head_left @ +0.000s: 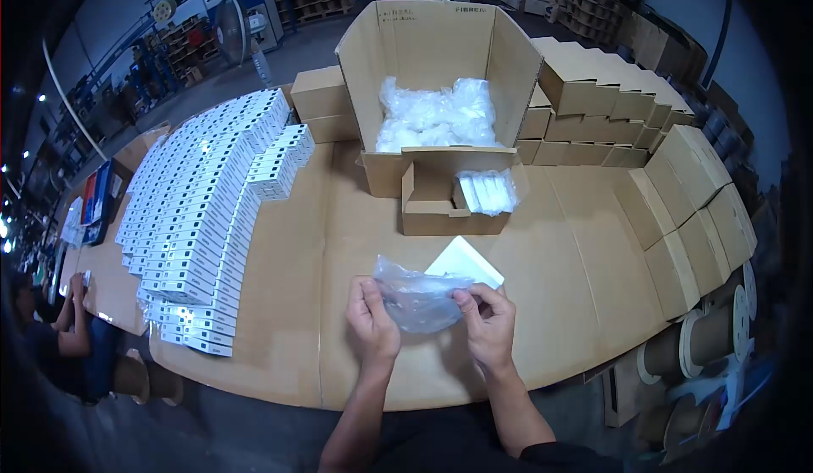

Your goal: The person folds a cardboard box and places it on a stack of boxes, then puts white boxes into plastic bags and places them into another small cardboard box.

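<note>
Head cam: you've got a clear plastic bag (421, 304) stretched between your hands, just above the cardboard-covered table (542, 304) and close to your edge of it. Your left hand (373, 319) grips the bag's left end between thumb and curled fingers, and your right hand (489, 319) is pinching the other end, thumb against fingertips. So yeah, both hands are closed on the plastic. A flat white piece (467, 263) sits right behind the bag, partly covered by it and near your right hand; can't tell if it's touching the plastic.

Further up, a small open carton (449, 223) has bagged white items (487, 192) packed in its right side. Behind that is a big open box (440, 45) with a heap of clear plastic packaging (436, 117) inside. Off to your left you've got rows of stacked white boxes (199, 219), and to your right, piles of brown cartons (690, 219). Another person (72, 329) is over at far left.
</note>
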### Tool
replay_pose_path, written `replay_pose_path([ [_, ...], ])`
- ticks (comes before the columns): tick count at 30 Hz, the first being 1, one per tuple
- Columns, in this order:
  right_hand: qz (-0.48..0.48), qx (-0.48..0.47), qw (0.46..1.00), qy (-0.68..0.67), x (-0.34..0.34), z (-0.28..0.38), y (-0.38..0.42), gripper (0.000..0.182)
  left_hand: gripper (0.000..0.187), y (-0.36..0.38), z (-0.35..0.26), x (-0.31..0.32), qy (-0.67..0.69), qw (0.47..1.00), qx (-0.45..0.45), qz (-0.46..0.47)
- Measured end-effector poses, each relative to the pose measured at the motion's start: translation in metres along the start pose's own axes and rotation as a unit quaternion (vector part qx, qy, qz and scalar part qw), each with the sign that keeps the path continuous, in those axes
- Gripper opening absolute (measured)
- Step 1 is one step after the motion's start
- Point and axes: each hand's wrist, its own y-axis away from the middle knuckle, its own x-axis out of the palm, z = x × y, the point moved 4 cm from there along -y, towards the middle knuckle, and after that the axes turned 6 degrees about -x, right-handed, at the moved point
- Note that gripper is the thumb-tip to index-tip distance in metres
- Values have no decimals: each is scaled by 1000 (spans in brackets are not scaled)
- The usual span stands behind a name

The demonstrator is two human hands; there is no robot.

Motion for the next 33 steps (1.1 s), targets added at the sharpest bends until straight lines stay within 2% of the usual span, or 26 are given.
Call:
replay_pose_path([
  [1,-14,-10,1000,21,-1,2,1,15,22,-3,4,-5,-87,995,-11,-43],
  [2,-27,-20,999,41,-2,4,2,14,21,-3,-4,-8,-133,985,87,-69],
  [4,-23,-72,996,48,-3,9,-3,11,23,-3,-29,-7,-220,928,277,-118],
  [5,-17,-98,993,64,-4,7,-4,10,33,4,-38,-10,-250,918,299,-76],
  [8,-6,-124,989,76,-2,6,-7,8,34,6,-60,8,-302,879,367,42],
  [9,-3,-124,989,75,-2,6,-6,8,38,3,-63,13,-305,878,361,79],
  [12,6,-120,989,92,-1,4,-7,6,31,-4,-64,26,-310,876,354,104],
  [15,14,-113,987,110,-4,2,-8,6,25,-10,-48,27,-322,854,371,170],
  [18,20,-92,989,117,-9,-5,-9,10,16,-10,-42,31,-313,850,350,239],
  [21,69,-67,987,132,-13,6,-13,14,10,-11,-36,28,-301,878,292,232],
  [24,141,-43,979,140,-22,8,-12,17,6,-18,-32,24,-305,927,125,180],
  [25,147,-33,979,139,-23,5,-10,16,13,-24,-29,23,-284,940,62,181],
  [28,187,-24,968,166,-23,4,-6,15,16,-39,-34,24,-229,953,52,191],
  [31,130,-6,980,153,-20,-3,-2,13,27,-45,1,5,52,985,-49,155],
  [33,92,-21,984,152,-20,-3,-4,13,44,-51,6,4,105,988,86,75],
])
